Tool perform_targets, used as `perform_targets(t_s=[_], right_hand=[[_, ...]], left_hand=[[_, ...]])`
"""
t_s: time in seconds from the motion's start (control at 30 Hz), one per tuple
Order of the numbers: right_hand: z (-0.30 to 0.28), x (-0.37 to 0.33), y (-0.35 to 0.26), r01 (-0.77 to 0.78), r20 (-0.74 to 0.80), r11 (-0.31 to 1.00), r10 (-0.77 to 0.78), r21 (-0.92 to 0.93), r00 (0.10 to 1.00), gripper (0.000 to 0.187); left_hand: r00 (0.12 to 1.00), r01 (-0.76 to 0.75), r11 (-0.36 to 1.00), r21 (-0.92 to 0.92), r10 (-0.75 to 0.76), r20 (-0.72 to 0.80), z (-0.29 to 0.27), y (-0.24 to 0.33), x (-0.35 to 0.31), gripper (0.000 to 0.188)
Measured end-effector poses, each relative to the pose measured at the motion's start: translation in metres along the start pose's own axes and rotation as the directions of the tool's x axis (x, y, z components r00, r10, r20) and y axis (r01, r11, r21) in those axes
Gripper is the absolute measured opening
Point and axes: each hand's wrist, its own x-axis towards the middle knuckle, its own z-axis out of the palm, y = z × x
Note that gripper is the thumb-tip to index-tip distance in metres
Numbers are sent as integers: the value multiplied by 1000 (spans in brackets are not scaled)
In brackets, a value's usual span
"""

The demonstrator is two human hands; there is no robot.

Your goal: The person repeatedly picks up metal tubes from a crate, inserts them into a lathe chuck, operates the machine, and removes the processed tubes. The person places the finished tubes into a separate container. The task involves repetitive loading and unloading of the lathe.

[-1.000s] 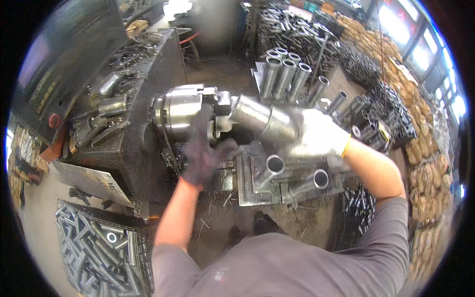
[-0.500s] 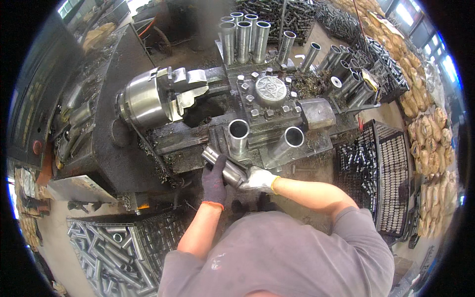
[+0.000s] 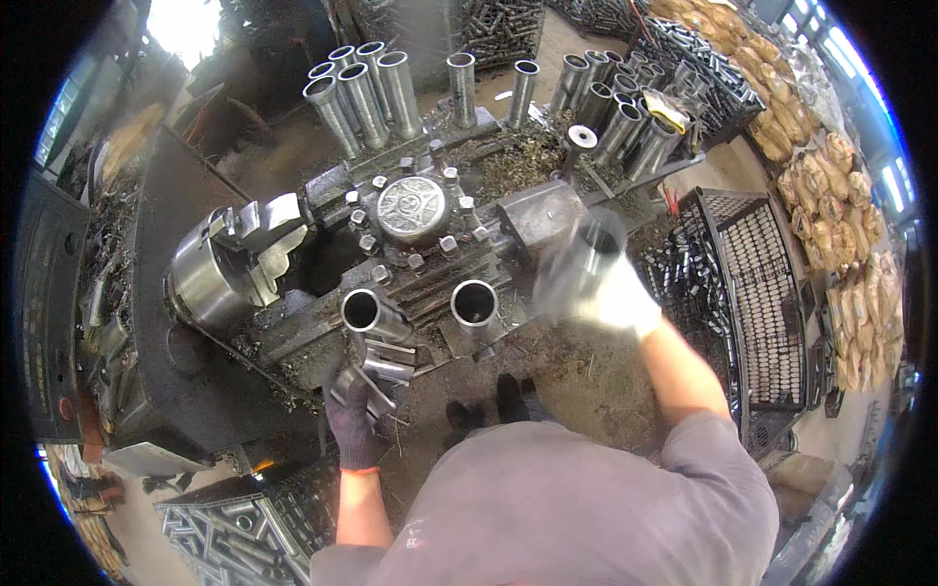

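Observation:
My left hand (image 3: 358, 430), in a dark glove with an orange cuff, is closed round a shiny steel cylindrical piece (image 3: 375, 391) at the machine's front edge. Close beyond it stands an open-topped steel tube (image 3: 393, 322). To its right is a second upright tube (image 3: 476, 314). My right hand (image 3: 625, 301), in a white glove, is blurred by motion at the right end of the machine. It grips another steel tube (image 3: 584, 262), also smeared, whose dark open end points up. The fingers of this hand cannot be made out singly.
A lathe chuck (image 3: 217, 278) sits at the left, beside a bolted tool post (image 3: 412, 210). Several tubes (image 3: 366, 107) stand along the back, and more (image 3: 625, 127) fill the back right. Metal crates of parts (image 3: 757, 293) flank me, with woven sacks (image 3: 826, 200) beyond.
My hands have parted: the left stays with a steel piece near the machine's front edge, the right has swung far right with a tube. The whole view has shifted.

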Motion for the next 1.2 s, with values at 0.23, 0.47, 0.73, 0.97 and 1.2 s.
perform_targets(t_s=[0.23,0.47,0.73,0.97,1.2], right_hand=[[-2,81,87,-390,-120,811,482,436,868,66],[-34,32,-14,-466,-312,863,397,-193,863,46],[154,-1,-161,-27,357,997,-2,76,934,44],[236,53,-128,-89,344,996,90,-18,935,38],[166,106,-190,-560,684,762,219,325,696,68]], left_hand=[[734,-588,429,686,640,229,53,-3,71,89],[786,-565,528,635,579,218,35,-6,86,74],[981,-152,917,-368,185,55,-30,50,74,59],[988,14,865,-502,67,141,-72,51,59,83],[968,-108,778,-619,224,113,-35,48,43,74]])
